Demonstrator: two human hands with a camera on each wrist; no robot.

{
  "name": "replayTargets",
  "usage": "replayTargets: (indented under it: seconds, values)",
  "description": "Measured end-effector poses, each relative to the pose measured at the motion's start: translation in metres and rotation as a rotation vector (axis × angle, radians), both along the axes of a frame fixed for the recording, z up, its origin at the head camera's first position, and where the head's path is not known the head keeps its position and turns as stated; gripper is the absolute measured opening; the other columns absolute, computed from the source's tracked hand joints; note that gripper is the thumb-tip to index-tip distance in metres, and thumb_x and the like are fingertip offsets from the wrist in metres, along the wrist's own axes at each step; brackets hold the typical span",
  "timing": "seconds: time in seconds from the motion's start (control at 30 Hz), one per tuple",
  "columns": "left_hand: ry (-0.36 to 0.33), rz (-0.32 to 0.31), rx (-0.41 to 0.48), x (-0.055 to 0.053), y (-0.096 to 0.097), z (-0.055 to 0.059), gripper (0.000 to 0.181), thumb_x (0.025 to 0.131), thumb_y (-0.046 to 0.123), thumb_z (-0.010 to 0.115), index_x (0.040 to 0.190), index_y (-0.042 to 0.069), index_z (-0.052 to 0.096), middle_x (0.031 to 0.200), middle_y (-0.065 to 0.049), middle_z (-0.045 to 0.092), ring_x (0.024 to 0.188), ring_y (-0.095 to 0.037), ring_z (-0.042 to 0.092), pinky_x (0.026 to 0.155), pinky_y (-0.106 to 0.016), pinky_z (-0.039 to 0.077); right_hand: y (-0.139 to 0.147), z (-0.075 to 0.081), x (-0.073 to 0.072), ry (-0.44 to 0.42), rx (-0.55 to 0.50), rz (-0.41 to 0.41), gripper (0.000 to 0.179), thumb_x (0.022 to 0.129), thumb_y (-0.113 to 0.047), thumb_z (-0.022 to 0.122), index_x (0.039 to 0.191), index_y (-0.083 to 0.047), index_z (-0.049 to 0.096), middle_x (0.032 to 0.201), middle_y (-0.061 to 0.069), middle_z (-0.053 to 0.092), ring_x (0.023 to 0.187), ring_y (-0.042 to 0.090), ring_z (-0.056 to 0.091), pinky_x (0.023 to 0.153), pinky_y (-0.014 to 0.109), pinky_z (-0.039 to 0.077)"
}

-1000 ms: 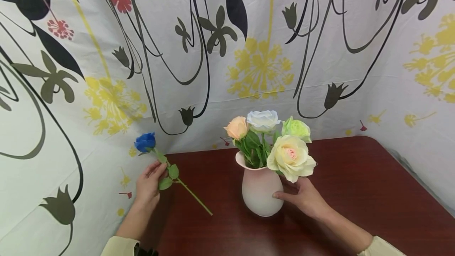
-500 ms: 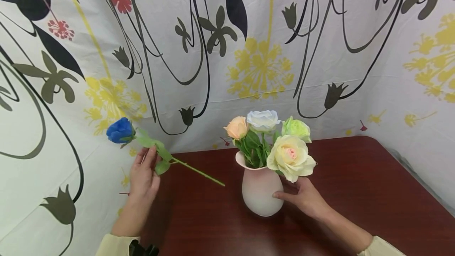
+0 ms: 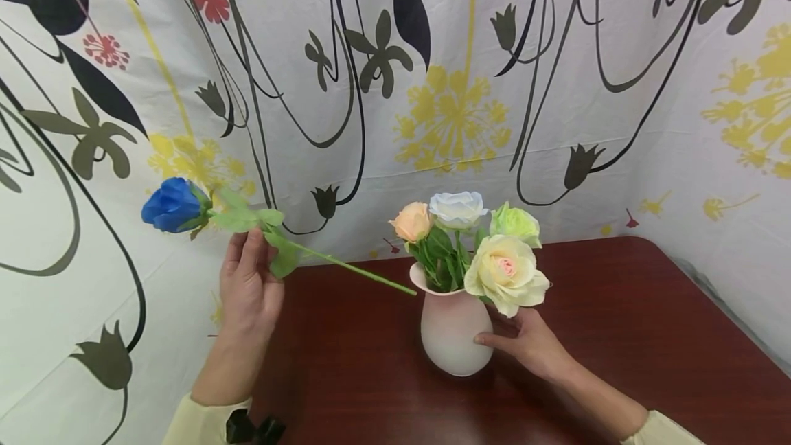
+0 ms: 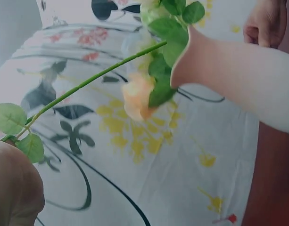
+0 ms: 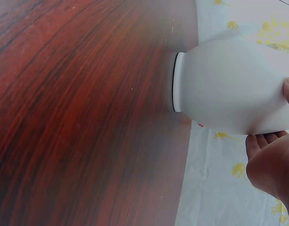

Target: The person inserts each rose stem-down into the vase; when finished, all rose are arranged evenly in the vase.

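Note:
In the head view my left hand [image 3: 252, 287] pinches a blue artificial rose [image 3: 174, 205] by its leafy stem, the bloom pointing left. The bare stem end reaches right, to the rim of a pink-and-white vase [image 3: 456, 335]. In the left wrist view this green stem [image 4: 92, 79] overlaps the leaves by the vase mouth. My right hand [image 3: 534, 345] holds the vase from its right side, thumb on the front; the right wrist view shows fingers below the vase body [image 5: 234, 84]. A peach rose [image 3: 412, 222], white rose [image 3: 458, 210], green rose [image 3: 515, 225] and cream rose [image 3: 507, 272] stand in it.
The vase stands on a dark red-brown wooden table [image 3: 618, 307]. Behind and to the left hangs a white cloth [image 3: 383, 129] printed with flowers and vines, close to the table's edges. A black object [image 3: 253, 426] sits at the left cuff.
The left hand has risen slightly and turned the blue rose, so its bloom has swung left and up and its stem end right and up to the vase rim. Right hand and vase are still.

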State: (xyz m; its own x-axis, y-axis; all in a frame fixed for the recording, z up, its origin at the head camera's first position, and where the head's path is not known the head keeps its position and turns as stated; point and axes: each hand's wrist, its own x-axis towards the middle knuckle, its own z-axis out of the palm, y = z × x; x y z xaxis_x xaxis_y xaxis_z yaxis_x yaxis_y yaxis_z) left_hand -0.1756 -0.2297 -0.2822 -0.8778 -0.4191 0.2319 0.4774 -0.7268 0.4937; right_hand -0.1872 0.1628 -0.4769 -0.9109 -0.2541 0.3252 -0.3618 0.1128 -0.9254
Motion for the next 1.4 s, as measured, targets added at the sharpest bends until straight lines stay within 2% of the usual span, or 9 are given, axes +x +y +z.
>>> replayTargets:
  seconds: [0.27,0.57,0.73,0.8,0.87,1.03,1.07,1.17,1.4]
  values:
    - [0.169,0.035,-0.112,0.006,0.026,0.009,0.014,0.093,-0.009,0.076,0.105,-0.003,0.072,0.100,-0.012,0.071,0.080,-0.018,0.075,0.075,-0.026,0.063,0.000,0.000,0.000,0.010,0.001,-0.001,0.085,0.086,-0.014,0.091,0.158,-0.012,0.047,0.158,0.012,0.050,0.144,0.041,0.048,0.105,0.038,0.055]
    - [0.379,0.069,-0.372,0.010,0.050,0.006,0.023,0.087,-0.014,0.080,0.106,-0.005,0.074,0.098,-0.013,0.074,0.089,-0.019,0.073,0.076,-0.028,0.063,0.001,0.001,-0.001,0.015,-0.003,0.004,0.086,0.086,-0.013,0.091,0.158,-0.012,0.046,0.159,0.012,0.050,0.144,0.042,0.048,0.104,0.040,0.055]
    - [0.474,0.174,-0.608,0.009,0.063,-0.005,0.033,0.085,0.003,0.090,0.112,-0.003,0.073,0.103,-0.007,0.074,0.094,-0.016,0.071,0.083,-0.028,0.062,0.001,0.001,0.000,0.026,0.002,0.013,0.086,0.086,-0.014,0.091,0.159,-0.014,0.045,0.160,0.011,0.049,0.145,0.044,0.046,0.105,0.042,0.054]
    - [0.502,0.283,-0.740,0.010,0.068,-0.012,0.047,0.085,0.016,0.092,0.119,-0.005,0.067,0.110,-0.002,0.071,0.100,-0.014,0.067,0.087,-0.025,0.059,0.002,0.001,0.000,0.032,0.004,0.017,0.085,0.087,-0.014,0.091,0.159,-0.014,0.045,0.160,0.011,0.049,0.145,0.045,0.045,0.105,0.042,0.054]
    - [0.554,0.272,-0.756,0.009,0.072,-0.020,0.058,0.085,0.011,0.093,0.127,-0.007,0.058,0.111,-0.005,0.069,0.100,-0.016,0.067,0.088,-0.027,0.059,0.002,0.001,0.001,0.042,0.005,0.021,0.085,0.086,-0.015,0.091,0.159,-0.015,0.046,0.160,0.011,0.049,0.145,0.045,0.045,0.106,0.043,0.053]
    - [0.655,0.223,-0.871,0.008,0.074,-0.038,0.040,0.072,-0.009,0.080,0.108,-0.006,0.061,0.087,-0.005,0.068,0.080,-0.014,0.063,0.076,-0.027,0.056,0.003,0.000,0.001,0.060,0.006,0.029,0.085,0.086,-0.016,0.091,0.158,-0.018,0.047,0.159,0.008,0.050,0.145,0.044,0.045,0.107,0.043,0.053]
    - [0.669,0.277,-0.945,0.007,0.074,-0.041,0.034,0.072,-0.006,0.079,0.102,-0.006,0.064,0.084,-0.004,0.066,0.078,-0.013,0.060,0.074,-0.026,0.053,0.003,0.000,0.001,0.063,0.008,0.027,0.084,0.086,-0.016,0.091,0.158,-0.019,0.047,0.159,0.007,0.050,0.145,0.044,0.046,0.107,0.043,0.053]
    - [0.717,0.381,-1.131,0.003,0.078,-0.046,0.020,0.090,0.008,0.077,0.101,-0.006,0.068,0.085,-0.010,0.068,0.077,-0.018,0.063,0.075,-0.026,0.055,0.003,-0.001,0.000,0.062,-0.001,0.033,0.084,0.086,-0.015,0.091,0.158,-0.019,0.047,0.159,0.008,0.050,0.145,0.042,0.046,0.107,0.041,0.053]
    - [0.873,0.379,-1.209,-0.003,0.099,-0.051,0.016,0.105,0.015,0.068,0.099,0.000,0.068,0.085,-0.010,0.067,0.074,-0.021,0.063,0.069,-0.028,0.055,0.002,-0.002,-0.001,0.052,-0.015,0.038,0.083,0.087,-0.014,0.090,0.158,-0.014,0.047,0.157,0.011,0.053,0.143,0.042,0.047,0.105,0.036,0.054]
